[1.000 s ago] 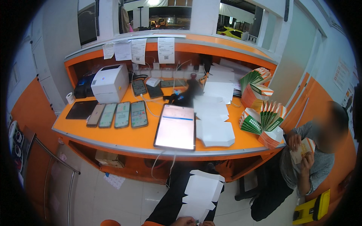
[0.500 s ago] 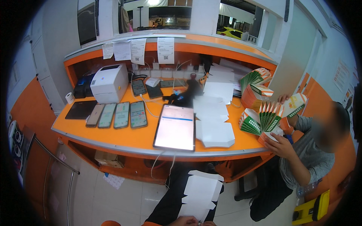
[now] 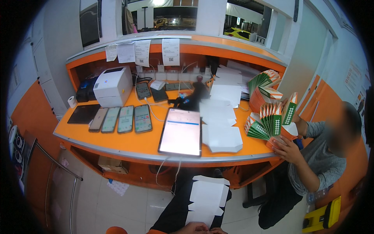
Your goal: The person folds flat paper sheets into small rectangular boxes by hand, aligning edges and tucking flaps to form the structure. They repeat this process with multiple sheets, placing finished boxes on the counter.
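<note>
A flat white cardboard box blank with cut flaps lies over my dark trousered lap. At its near end my left hand is closed on the cardboard, its fingers bent inward. My right hand pinches the same edge close beside it. The lower picture edge cuts off both hands, so the fold between them is mostly hidden. On the orange counter above my lap, more white box blanks overlap in a row, beside a large lit tablet.
Several phones and a white label printer stand on the counter's left. At right, a co-worker's hand steadies fanned green-and-orange cartons. A white cable hangs from the front edge. A metal rail stands at lower left.
The blank on my lap has shifted slightly up, and both my hands show a little more. The co-worker has moved a carton left, upright against the fanned stack.
</note>
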A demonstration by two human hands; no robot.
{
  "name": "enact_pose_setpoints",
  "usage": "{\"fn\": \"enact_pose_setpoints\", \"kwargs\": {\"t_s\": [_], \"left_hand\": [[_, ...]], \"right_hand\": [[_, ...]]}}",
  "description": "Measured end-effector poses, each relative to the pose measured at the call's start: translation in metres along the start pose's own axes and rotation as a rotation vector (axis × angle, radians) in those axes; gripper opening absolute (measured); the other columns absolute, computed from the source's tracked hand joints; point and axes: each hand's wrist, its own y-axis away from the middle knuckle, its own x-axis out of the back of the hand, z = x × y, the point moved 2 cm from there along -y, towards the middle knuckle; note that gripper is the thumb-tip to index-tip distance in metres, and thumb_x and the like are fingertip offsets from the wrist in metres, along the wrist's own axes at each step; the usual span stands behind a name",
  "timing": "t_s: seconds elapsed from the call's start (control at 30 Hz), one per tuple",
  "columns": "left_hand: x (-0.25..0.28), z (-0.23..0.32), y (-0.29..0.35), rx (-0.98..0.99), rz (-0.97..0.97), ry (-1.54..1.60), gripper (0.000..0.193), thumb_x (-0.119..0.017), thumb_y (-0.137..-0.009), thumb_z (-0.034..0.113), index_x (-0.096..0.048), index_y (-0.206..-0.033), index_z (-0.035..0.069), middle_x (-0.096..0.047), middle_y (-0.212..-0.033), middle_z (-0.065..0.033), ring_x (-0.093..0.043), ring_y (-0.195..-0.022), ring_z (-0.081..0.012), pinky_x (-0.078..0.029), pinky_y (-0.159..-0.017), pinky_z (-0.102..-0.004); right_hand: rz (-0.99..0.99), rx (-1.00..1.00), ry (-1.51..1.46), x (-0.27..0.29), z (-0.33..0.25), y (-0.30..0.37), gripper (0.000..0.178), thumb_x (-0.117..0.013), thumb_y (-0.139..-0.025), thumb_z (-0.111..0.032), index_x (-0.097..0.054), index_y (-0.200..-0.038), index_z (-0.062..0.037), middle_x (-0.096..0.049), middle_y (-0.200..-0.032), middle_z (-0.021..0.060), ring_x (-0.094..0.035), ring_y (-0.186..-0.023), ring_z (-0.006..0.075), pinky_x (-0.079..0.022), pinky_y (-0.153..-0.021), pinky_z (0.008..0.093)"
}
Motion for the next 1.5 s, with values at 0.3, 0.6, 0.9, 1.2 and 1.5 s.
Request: {"fn": "enact_pose_setpoints", "kwargs": {"t_s": [0.3, 0.6, 0.9, 1.2, 1.5], "left_hand": [[0.031, 0.026, 0.006, -0.369, 0.513, -0.823, 0.041, -0.072, -0.087, 0.010, -0.054, -0.121, -0.001, -0.059, -0.108, -0.0148, -0.061, -0.104, -0.0275, -0.051, -0.092, -0.0377], [0.071, 0.047, -0.023, -0.182, 0.578, -0.603, 0.052, -0.075, -0.082, 0.011, -0.055, -0.128, -0.002, -0.061, -0.119, -0.0167, -0.063, -0.104, -0.0303, -0.050, -0.094, -0.0380], [0.039, 0.047, -0.020, -0.135, 0.855, -0.712, 0.048, -0.074, -0.081, 0.009, -0.058, -0.125, -0.003, -0.049, -0.129, -0.0200, -0.044, -0.124, -0.0372, -0.040, -0.105, -0.0430], [0.049, 0.036, -0.019, -0.253, 0.706, -0.786, 0.039, -0.066, -0.082, 0.000, -0.060, -0.121, -0.002, -0.060, -0.124, -0.0157, -0.055, -0.118, -0.0346, -0.044, -0.101, -0.0431], [0.057, 0.035, -0.020, -0.209, 0.526, -0.068, 0.031, -0.066, -0.088, 0.000, -0.063, -0.119, -0.002, -0.061, -0.128, -0.0164, -0.062, -0.115, -0.0247, -0.054, -0.092, -0.0325]], "right_hand": [[0.058, -0.072, 0.027, -0.005, -0.018, -0.020, 0.065, -0.079, -0.077, -0.005, -0.046, -0.134, -0.0015, -0.060, -0.114, 0.0148, -0.057, -0.102, 0.0204, -0.050, -0.085, 0.0356], [0.145, 0.293, 0.363, -0.029, -0.023, -0.054, 0.055, -0.066, -0.087, -0.004, -0.046, -0.137, 0.0050, -0.057, -0.127, 0.0203, -0.054, -0.116, 0.0309, -0.045, -0.098, 0.0370], [0.314, 0.279, 0.441, -0.036, -0.011, -0.045, 0.042, -0.057, -0.093, -0.003, -0.051, -0.133, 0.0072, -0.060, -0.125, 0.0225, -0.057, -0.115, 0.0278, -0.046, -0.099, 0.0377], [0.224, 0.563, 0.473, -0.043, -0.020, -0.045, 0.034, -0.058, -0.095, -0.006, -0.059, -0.126, 0.0058, -0.059, -0.129, 0.0196, -0.056, -0.117, 0.0287, -0.046, -0.099, 0.0382], [0.291, 0.318, 0.090, -0.030, -0.024, -0.053, 0.030, -0.057, -0.097, -0.011, -0.064, -0.119, 0.0079, -0.066, -0.117, 0.0160, -0.059, -0.107, 0.0253, -0.046, -0.096, 0.0357]]}}
